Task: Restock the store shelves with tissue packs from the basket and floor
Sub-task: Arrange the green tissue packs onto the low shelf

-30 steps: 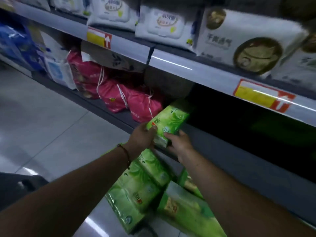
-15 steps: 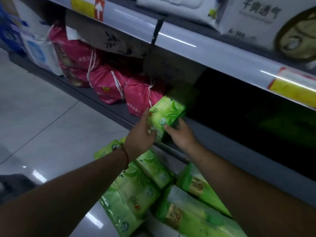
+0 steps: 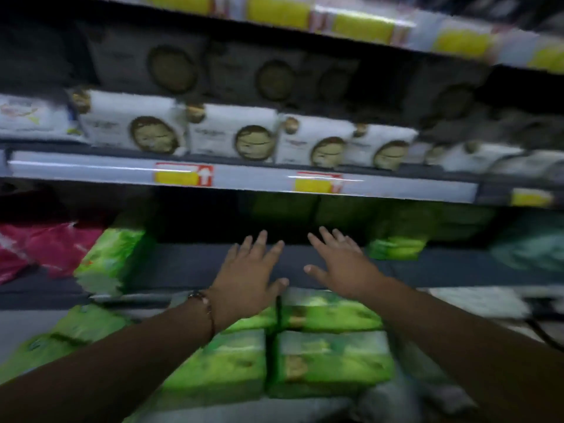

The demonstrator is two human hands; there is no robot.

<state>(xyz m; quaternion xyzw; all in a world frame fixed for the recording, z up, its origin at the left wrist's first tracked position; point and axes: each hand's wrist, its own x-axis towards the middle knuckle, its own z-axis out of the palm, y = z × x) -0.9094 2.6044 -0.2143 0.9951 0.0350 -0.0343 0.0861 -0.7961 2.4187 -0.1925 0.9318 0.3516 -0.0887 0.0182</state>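
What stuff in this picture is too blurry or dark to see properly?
Head view, the only one:
- Words on the white packs: motion blur smears them.
- Price tags: numbers blurred.
- Back of the bottom shelf: too dark to count the green packs there.
- Floor packs: partly hidden by both arms.
- Red bags: cut off at the left edge.

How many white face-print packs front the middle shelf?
4 clear: white face-print packs at far left, centre-left, centre-right and right, side by side along the middle shelf edge. More blurred packs may continue rightward; darker ones behind are uncountable.
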